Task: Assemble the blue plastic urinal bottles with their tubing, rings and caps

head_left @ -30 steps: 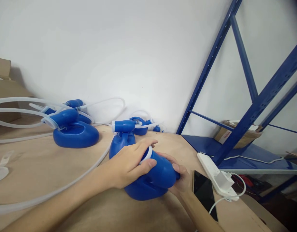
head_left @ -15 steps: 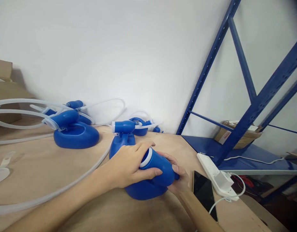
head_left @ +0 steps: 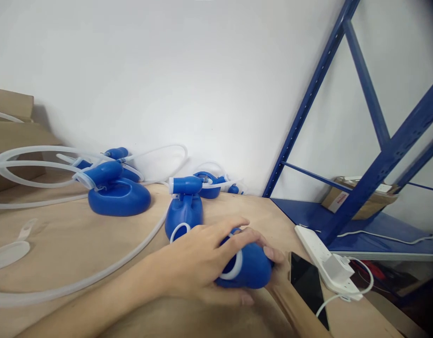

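A blue plastic bottle (head_left: pixel 253 268) with a white ring at its neck lies on the tan table (head_left: pixel 79 249) in front of me. My left hand (head_left: pixel 198 260) wraps over its neck end, fingers spread across the top. My right hand (head_left: pixel 278 265) holds the bottle's far end from the right, mostly hidden behind it. Just behind stands a second blue bottle (head_left: pixel 184 211) with a clear hose (head_left: pixel 96 277) running off to the left.
More blue bottles (head_left: pixel 119 197) with clear tubing lie at the back left and against the wall. A dark phone (head_left: pixel 308 286) and a white power strip (head_left: pixel 329 263) with a plug sit at the right. A blue metal shelf frame (head_left: pixel 378 155) stands beyond. A cardboard box sits far left.
The bottle has been turned and tipped lower on the table, its white ring now facing me. My left hand has slid further over it. The view has shifted slightly left.
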Demonstrator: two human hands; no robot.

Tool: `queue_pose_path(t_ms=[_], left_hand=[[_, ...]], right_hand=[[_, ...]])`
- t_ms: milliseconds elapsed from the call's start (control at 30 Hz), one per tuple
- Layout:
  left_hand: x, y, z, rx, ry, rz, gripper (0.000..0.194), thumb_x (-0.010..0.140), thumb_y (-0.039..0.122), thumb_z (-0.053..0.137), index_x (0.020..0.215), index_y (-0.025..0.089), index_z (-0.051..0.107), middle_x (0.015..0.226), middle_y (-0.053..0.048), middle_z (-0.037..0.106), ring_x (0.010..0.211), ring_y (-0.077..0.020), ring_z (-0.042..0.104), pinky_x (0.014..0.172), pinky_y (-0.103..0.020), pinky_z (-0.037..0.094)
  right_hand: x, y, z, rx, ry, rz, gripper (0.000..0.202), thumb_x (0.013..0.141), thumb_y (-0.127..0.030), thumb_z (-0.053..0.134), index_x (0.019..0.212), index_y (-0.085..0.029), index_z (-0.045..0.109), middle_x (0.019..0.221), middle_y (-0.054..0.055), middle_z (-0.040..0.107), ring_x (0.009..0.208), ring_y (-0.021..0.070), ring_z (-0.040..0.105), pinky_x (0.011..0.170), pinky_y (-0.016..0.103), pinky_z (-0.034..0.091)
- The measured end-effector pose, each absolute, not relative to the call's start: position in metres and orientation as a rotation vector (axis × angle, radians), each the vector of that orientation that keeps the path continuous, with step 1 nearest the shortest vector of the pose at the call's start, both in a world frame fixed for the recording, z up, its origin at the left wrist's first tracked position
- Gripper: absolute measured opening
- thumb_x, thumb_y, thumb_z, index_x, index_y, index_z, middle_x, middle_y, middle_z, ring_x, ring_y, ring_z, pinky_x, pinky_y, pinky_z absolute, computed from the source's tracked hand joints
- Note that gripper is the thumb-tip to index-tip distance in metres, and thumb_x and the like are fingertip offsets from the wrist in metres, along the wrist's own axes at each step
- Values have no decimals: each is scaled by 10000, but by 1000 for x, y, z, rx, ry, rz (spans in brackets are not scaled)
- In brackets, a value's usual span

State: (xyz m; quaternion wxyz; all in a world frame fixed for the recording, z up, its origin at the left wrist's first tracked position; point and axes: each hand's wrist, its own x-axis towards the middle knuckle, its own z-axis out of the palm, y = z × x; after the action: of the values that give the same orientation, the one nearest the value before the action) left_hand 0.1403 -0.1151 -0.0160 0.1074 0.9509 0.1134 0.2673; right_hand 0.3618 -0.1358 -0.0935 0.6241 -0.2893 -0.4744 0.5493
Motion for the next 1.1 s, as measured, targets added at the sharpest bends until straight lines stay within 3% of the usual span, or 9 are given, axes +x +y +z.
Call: queue_pose_path(t_ms=[167, 300, 367, 500, 600, 700, 900, 1100], left_hand=[[127, -99, -2, 2797, 539, 703, 650, 990, 529, 552, 1563, 287, 363, 1392, -140, 567, 1112, -306, 668, 907, -433, 578], [113, -82, 3, 2626, 593, 798, 596, 980, 478, 609, 1539, 353, 445, 1460, -93, 516, 1200, -271, 616, 1001, -388, 542], [110, -73, 1, 2505, 595, 870, 578, 979, 450, 623, 1527, 363, 462, 1465, -78, 520, 1235, -263, 591, 1008, -383, 540], [110, -55, -7, 2218, 594, 1006, 574, 964, 413, 647, 1505, 321, 482, 1515, -84, 514, 1299, -277, 558, 999, -388, 553], [109, -41, -15, 2036, 599, 1071, 609, 952, 423, 658, 1508, 269, 463, 1546, -117, 490, 1289, -293, 579, 1007, -415, 558], [108, -28, -26, 1956, 579, 1060, 619, 942, 454, 669, 1501, 292, 459, 1558, -103, 472, 1289, -305, 580, 998, -412, 561], [111, -9, -47, 1798, 498, 1002, 591, 945, 459, 672, 1476, 342, 442, 1465, -75, 520, 1138, -259, 641, 923, -391, 587], [100, 5, -52, 1729, 554, 937, 654, 890, 445, 741, 1465, 281, 476, 1280, -80, 603, 1070, -245, 626, 910, -386, 581]], right_hand=[[368, -127, -77, -637, -1223, 1201, 584, 701, -645, 761, 1131, -251, 782, 1170, 124, 774, 1179, 418, 666, 1047, 579, 489], [377, -114, -82, -740, -1294, 775, 581, 807, -701, 694, 1173, -255, 760, 1212, 125, 741, 1191, 381, 653, 1082, 534, 470], [383, -107, -92, -812, -1386, 579, 651, 798, -747, 687, 1226, -259, 739, 1275, 118, 713, 1250, 378, 613, 1147, 528, 410], [392, -95, -112, -891, -1554, 573, 877, 779, -894, 534, 1377, -264, 653, 1386, 122, 654, 1311, 387, 567, 1180, 532, 372], [396, -92, -119, -964, -1693, 637, 867, 804, -880, 520, 1377, -240, 635, 1348, 149, 669, 1249, 389, 613, 1114, 535, 440], [396, -91, -120, -998, -1770, 637, 873, 789, -834, 616, 1411, -223, 566, 1333, 166, 666, 1236, 385, 625, 1076, 524, 475], [386, -91, -124, -983, -1791, 634, 998, 744, -771, 735, 1522, -238, 411, 1330, 157, 649, 1231, 362, 632, 1059, 502, 499], [381, -93, -122, -1041, -1807, 647, 1075, 721, -758, 767, 1568, -224, 378, 1409, 172, 596, 1275, 363, 603, 1085, 501, 488]])
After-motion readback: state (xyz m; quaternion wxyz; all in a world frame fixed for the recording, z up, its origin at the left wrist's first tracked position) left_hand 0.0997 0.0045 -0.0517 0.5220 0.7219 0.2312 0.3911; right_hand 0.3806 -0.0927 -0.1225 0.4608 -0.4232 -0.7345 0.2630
